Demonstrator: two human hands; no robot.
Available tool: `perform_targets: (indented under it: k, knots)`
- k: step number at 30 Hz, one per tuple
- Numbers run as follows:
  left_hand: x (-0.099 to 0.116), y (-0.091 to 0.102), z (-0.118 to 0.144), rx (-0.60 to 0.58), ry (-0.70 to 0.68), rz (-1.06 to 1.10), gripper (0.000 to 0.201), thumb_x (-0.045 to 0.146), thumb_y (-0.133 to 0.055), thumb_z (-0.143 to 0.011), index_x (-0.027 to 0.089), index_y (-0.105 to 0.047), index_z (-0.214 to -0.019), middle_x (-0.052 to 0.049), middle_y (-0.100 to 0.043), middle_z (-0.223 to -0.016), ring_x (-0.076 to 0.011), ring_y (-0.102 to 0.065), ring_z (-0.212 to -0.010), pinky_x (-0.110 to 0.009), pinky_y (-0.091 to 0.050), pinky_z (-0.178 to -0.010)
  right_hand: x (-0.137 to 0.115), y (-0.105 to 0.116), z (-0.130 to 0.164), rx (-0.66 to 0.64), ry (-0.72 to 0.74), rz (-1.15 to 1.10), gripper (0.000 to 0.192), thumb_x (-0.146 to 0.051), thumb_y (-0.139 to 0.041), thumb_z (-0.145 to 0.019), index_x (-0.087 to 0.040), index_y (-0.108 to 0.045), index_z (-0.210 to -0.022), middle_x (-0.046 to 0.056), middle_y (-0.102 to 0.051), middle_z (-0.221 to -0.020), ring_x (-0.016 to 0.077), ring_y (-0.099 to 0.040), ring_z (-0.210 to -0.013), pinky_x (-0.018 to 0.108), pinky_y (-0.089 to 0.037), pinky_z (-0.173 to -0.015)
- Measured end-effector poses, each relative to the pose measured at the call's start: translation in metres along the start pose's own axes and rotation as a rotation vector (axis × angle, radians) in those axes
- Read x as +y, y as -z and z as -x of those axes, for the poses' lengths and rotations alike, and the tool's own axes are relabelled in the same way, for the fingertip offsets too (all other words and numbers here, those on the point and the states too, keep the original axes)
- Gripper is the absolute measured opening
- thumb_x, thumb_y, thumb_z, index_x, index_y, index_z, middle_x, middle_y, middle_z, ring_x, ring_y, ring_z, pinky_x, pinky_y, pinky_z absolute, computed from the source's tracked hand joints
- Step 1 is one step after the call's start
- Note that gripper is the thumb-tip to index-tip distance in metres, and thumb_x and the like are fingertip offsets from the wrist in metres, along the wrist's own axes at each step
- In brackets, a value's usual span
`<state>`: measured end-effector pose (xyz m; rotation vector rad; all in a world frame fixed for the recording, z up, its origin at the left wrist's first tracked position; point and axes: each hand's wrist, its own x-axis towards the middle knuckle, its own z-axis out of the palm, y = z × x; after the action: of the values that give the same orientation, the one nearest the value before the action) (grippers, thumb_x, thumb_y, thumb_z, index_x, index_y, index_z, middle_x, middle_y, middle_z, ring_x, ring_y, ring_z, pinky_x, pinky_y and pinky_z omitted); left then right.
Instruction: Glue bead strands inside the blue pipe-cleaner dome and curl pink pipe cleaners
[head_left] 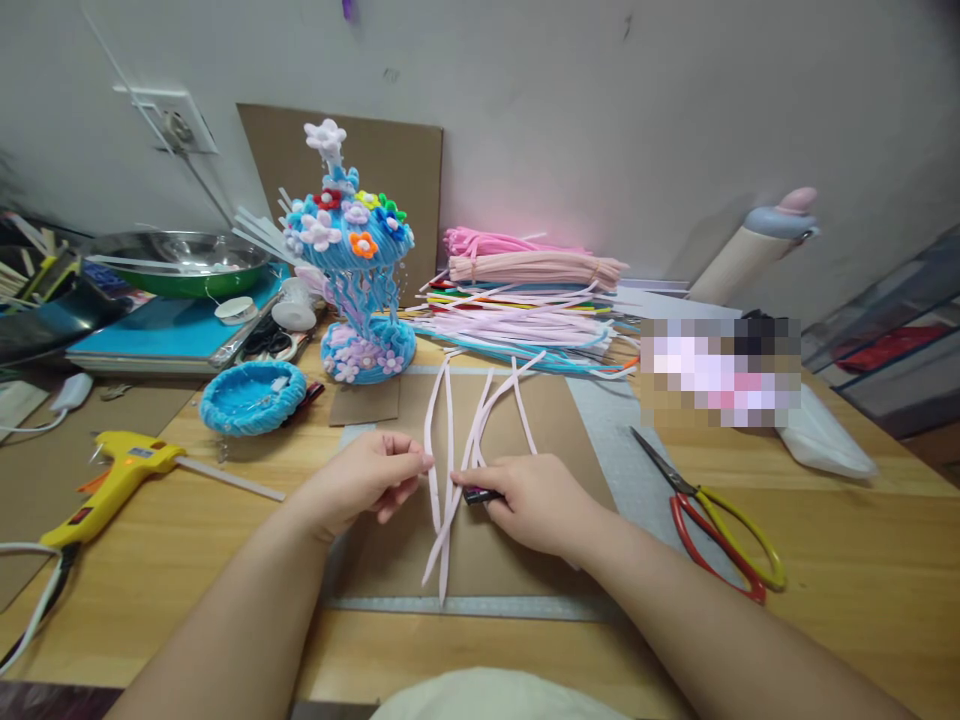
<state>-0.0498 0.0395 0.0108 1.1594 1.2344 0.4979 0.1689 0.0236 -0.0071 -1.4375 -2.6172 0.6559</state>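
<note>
Pink strips (448, 530), glue-gun label (139, 454) unreadable

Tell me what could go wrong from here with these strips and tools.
The pale pink strips cross, so they might shift or tangle. Your left forearm lies close to the glue stick poking from the glue gun and could knock it. Your right forearm might brush the scissors beside it.

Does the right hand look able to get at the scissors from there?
Probably yes: the scissors lie to the right of the right hand, with nothing standing between, though it seems to hold a small black object that it might have to put down first.
</note>
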Motion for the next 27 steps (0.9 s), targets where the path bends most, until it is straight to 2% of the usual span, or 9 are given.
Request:
perform_targets:
  k: [7, 13, 18, 22, 27]
  knots:
    - [0.011, 0.006, 0.009, 0.080, -0.099, 0.142, 0.032, 0.041, -0.066, -0.072, 0.018, -0.048, -0.060, 0.007, -0.045, -0.040, -0.0030, -0.031, -0.028, -0.015, -0.016, -0.030, 0.001, 0.001, 0.003, 0.000, 0.003, 0.043, 0.051, -0.018, -0.048, -0.082, -0.042, -0.057, -0.127, -0.001, -0.073, -0.105, 0.0210, -0.066, -0.094, 0.029, -0.042, -0.071]
    - [0.011, 0.008, 0.008, 0.220, -0.252, 0.215, 0.029, 0.035, -0.068, -0.072, 0.020, -0.046, -0.061, 0.009, -0.039, -0.041, -0.0037, -0.028, -0.033, -0.015, -0.023, -0.031, 0.008, 0.005, 0.009, -0.012, -0.023, 0.054, 0.052, -0.017, -0.049, -0.081, -0.041, -0.057, -0.126, -0.001, -0.073, -0.105, 0.0209, -0.066, -0.093, 0.028, -0.042, -0.072]
    - [0.011, 0.010, 0.008, 0.294, -0.331, 0.220, 0.024, 0.035, -0.064, -0.076, 0.021, -0.047, -0.066, 0.009, -0.042, -0.044, -0.0047, -0.032, -0.035, -0.015, -0.027, -0.032, 0.014, 0.007, 0.014, -0.014, -0.035, 0.052, 0.053, -0.015, -0.049, -0.080, -0.040, -0.059, -0.126, -0.002, -0.073, -0.107, 0.0210, -0.066, -0.096, 0.029, -0.043, -0.075]
    - [0.010, 0.007, 0.009, 0.241, -0.298, 0.147, 0.023, 0.036, -0.062, -0.076, 0.021, -0.048, -0.068, 0.010, -0.041, -0.042, -0.0051, -0.031, -0.034, -0.015, -0.028, -0.032, 0.022, 0.011, 0.016, -0.024, -0.020, 0.041, 0.055, -0.014, -0.048, -0.079, -0.040, -0.058, -0.127, -0.002, -0.073, -0.106, 0.0220, -0.066, -0.095, 0.030, -0.044, -0.077]
    - [0.005, 0.001, 0.004, 0.123, -0.135, -0.053, 0.021, 0.037, -0.062, -0.075, 0.019, -0.052, -0.069, 0.008, -0.048, -0.042, -0.0062, -0.039, -0.031, -0.016, -0.030, -0.033, 0.033, 0.017, 0.019, -0.025, 0.026, -0.022, 0.057, -0.011, -0.048, -0.077, -0.037, -0.058, -0.128, -0.001, -0.073, -0.107, 0.0199, -0.066, -0.093, 0.029, -0.046, -0.081]
